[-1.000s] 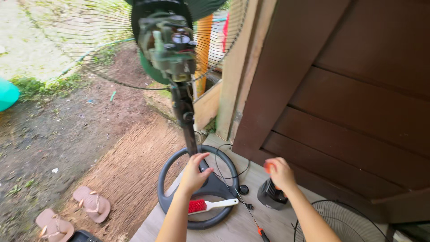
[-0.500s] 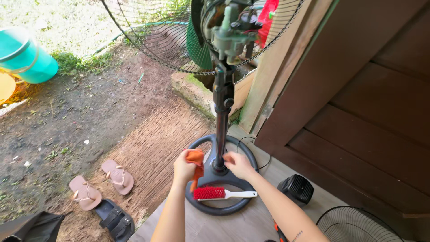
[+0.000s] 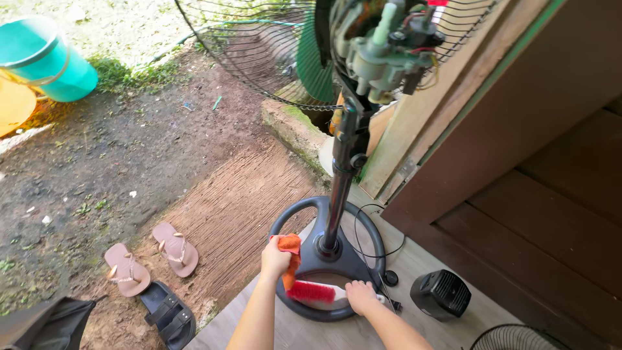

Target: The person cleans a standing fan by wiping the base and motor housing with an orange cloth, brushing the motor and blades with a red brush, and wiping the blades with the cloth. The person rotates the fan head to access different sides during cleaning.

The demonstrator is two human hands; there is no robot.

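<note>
Carefully, my left hand (image 3: pixel 275 258) clutched the cloth (image 3: pixel 291 259) at the base's (image 3: pixel 324 272) nine o'clock; right fingers (image 3: pixel 360 295) closed round the brush (image 3: pixel 315 293), best swept rimward.

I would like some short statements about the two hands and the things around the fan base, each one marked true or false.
1. The left hand holds an orange cloth. True.
2. The right hand rests at the white handle of the red brush. True.
3. The red brush lies on the doormat. False: it lies on the round fan base.
4. The fan's front grille is fitted over the blades. False: the motor is bare, with the rear grille behind it.
5. A pair of pink sandals lies on the ground to the left. True.
6. The teal bucket stands on the porch floor. False: it stands out on the dirt.
</note>
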